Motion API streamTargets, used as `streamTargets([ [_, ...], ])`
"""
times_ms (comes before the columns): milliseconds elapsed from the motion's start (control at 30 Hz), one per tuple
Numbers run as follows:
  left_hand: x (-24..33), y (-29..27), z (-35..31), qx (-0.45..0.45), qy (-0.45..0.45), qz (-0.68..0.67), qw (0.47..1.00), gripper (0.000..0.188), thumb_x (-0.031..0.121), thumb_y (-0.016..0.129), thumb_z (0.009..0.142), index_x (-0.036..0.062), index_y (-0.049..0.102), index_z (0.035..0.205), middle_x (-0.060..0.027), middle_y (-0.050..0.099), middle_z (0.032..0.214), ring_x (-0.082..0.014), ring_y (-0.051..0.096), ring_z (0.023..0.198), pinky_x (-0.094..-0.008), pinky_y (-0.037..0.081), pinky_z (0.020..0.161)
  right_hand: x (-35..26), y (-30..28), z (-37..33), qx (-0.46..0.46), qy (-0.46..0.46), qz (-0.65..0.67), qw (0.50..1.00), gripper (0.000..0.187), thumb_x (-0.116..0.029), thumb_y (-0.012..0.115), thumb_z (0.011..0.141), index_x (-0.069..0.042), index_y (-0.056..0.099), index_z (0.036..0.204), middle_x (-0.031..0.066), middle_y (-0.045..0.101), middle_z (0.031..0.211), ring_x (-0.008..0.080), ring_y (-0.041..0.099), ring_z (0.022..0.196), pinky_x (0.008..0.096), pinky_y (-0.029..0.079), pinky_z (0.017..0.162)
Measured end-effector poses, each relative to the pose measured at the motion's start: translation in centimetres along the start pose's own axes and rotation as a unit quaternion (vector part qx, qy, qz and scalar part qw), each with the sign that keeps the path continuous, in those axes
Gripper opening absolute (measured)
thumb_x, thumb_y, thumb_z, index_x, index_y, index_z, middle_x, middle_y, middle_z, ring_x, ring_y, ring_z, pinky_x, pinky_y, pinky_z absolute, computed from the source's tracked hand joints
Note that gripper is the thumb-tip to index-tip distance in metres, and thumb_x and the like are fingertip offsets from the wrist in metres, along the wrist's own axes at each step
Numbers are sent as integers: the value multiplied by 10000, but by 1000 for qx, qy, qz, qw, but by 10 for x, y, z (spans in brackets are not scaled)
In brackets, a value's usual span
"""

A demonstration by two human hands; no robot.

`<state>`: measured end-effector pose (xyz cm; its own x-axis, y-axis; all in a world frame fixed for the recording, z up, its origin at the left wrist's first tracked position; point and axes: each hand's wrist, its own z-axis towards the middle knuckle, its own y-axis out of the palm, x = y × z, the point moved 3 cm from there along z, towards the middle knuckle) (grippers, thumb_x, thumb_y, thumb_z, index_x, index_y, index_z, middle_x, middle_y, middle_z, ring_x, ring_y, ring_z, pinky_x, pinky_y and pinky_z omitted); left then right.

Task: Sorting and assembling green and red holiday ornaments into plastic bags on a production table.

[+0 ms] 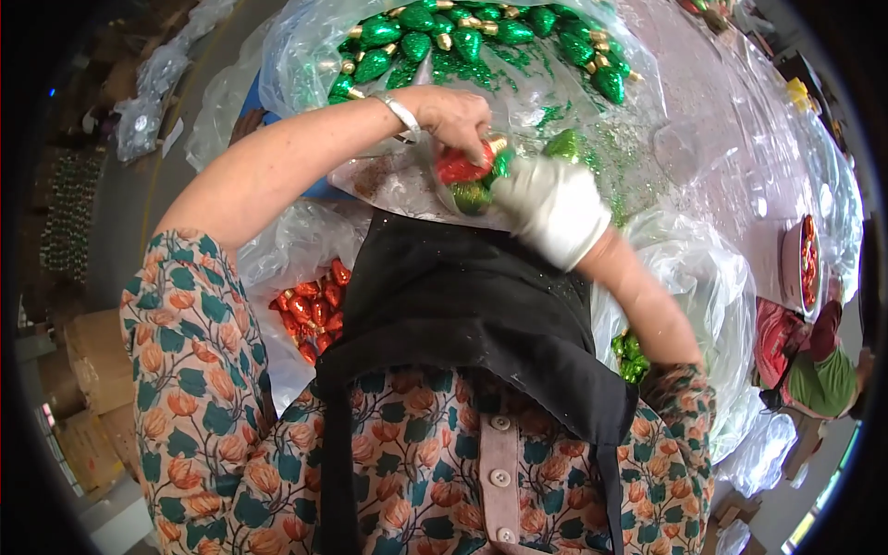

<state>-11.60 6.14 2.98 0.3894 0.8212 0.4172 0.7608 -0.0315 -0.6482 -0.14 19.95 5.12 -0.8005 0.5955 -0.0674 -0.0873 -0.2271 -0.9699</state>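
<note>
My left hand (pixel 455 118), bare with a silver bracelet at its wrist, is closed with its fingertips on a shiny red bulb-shaped ornament (pixel 461 166) with a gold cap. Just below that lies an olive-green glittery ornament (pixel 471 197), close to the table's near edge. My right hand (pixel 558 208) wears a white glove and is smeared by motion, so its fingers cannot be read. It is beside these ornaments, and a darker green one shows partly between the two hands. Beyond the glove lies a light green ornament (pixel 562 146).
Many green glitter ornaments (pixel 467 43) with gold caps lie in clear plastic at the far side. A plastic bag of red ornaments (pixel 314 310) is at my left, one of light green ornaments (pixel 631 359) at my right. Glitter covers the table (pixel 689 139). Another person (pixel 819 375) is at far right.
</note>
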Motion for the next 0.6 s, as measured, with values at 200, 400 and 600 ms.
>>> streamTargets([
  [200, 15, 28, -2, 50, 187, 190, 962, 278, 180, 700, 727, 23, 634, 947, -154, 653, 879, -324, 616, 896, -402, 482, 811, -15, 28, 5, 121, 121, 23, 985, 177, -252, 692, 769, -128, 566, 784, 68, 565, 775, 280, 595, 649, 415, 470, 546],
  [400, 6, 35, -12, 115, 282, 131, 944, 243, 89, 673, 711, 21, 624, 939, -143, 607, 895, -335, 568, 943, -400, 456, 847, -15, 20, 6, 127, 148, 111, 975, 175, -249, 666, 803, -107, 566, 829, 102, 592, 767, 302, 616, 682, 415, 486, 576],
  [600, 15, 30, -27, 80, 251, 155, 952, 218, 83, 645, 757, 6, 618, 959, -154, 610, 921, -345, 568, 935, -399, 448, 844, 30, 3, -27, 154, 332, 380, 849, 232, -258, 642, 852, -88, 623, 1008, 143, 663, 897, 283, 658, 777, 366, 511, 662],
])
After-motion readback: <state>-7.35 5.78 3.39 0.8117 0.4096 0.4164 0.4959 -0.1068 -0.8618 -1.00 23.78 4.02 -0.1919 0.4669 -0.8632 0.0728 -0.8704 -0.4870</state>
